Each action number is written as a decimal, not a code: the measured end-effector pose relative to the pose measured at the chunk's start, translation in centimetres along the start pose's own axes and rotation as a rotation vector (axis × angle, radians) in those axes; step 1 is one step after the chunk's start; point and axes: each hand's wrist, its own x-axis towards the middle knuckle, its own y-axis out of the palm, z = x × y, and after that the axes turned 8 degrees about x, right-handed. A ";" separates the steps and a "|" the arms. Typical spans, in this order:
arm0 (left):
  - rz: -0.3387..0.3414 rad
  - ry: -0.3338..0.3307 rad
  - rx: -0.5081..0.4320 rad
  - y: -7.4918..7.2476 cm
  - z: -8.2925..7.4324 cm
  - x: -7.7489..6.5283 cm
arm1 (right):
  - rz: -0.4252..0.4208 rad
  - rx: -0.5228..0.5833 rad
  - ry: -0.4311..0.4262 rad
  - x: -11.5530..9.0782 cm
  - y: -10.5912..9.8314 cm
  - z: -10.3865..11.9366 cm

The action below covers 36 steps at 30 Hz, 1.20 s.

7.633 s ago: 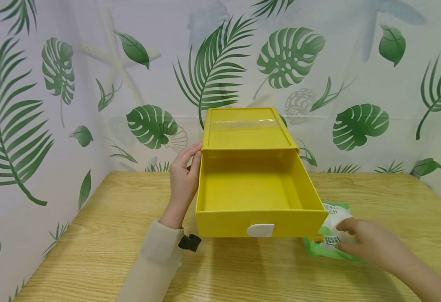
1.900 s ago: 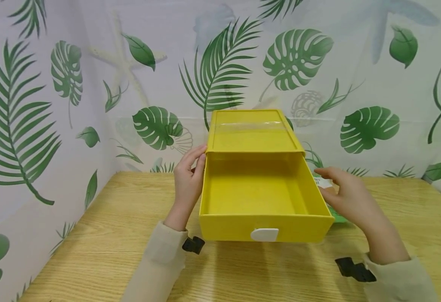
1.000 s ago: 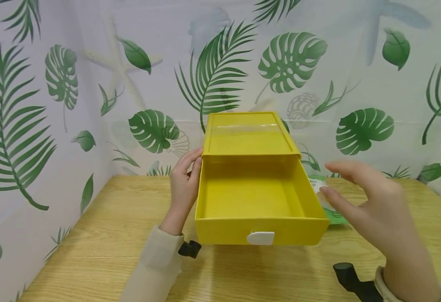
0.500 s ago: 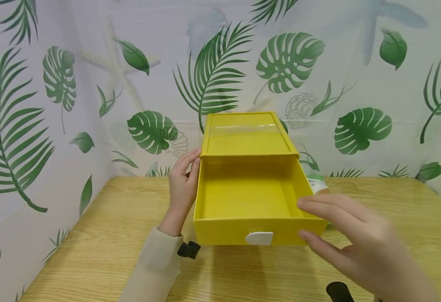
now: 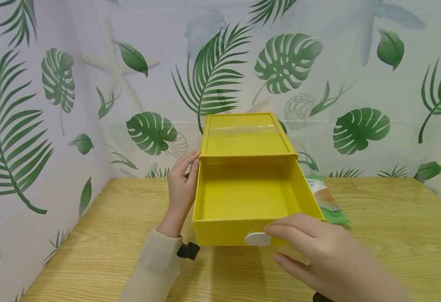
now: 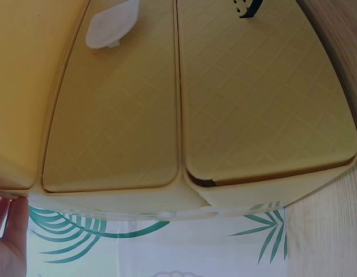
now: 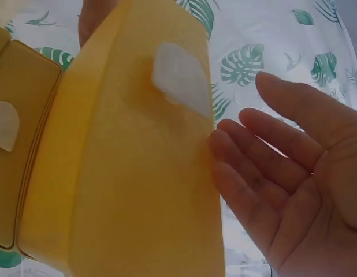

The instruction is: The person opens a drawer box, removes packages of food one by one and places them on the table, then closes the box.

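Note:
A yellow drawer cabinet (image 5: 248,134) stands on the table with its top drawer (image 5: 220,233) pulled out; nothing lies inside the drawer. My left hand (image 5: 182,184) rests against the cabinet's left side, fingers near the top edge; its fingertips (image 6: 17,225) also show in the left wrist view. At the drawer's front, my right hand (image 5: 318,251) is beside the white handle (image 5: 258,239), fingers spread apart from the thumb and holding nothing. In the right wrist view its fingertips (image 7: 222,141) lie close to the drawer front; whether they touch it I cannot tell.
A green and white food packet (image 5: 327,201) lies on the wooden table (image 5: 129,235) just right of the drawer, partly hidden by it. Lower drawer fronts (image 6: 265,98) show in the left wrist view. A leaf-patterned curtain (image 5: 220,58) stands behind.
The packet has been shifted back along the drawer's right side and let go. My right hand has since moved left to the drawer front. My left hand has stayed on the cabinet.

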 end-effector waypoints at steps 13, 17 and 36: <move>0.009 -0.011 0.000 -0.1 -0.3 0.0 | 0.023 -0.036 0.088 8.8 -5.0 9.0; 0.009 -0.010 0.009 -0.1 -0.4 0.0 | 0.059 -0.021 0.137 9.0 -5.2 9.2; 0.014 -0.020 0.009 0.0 0.0 0.1 | -0.141 -0.094 0.007 9.6 -3.8 7.5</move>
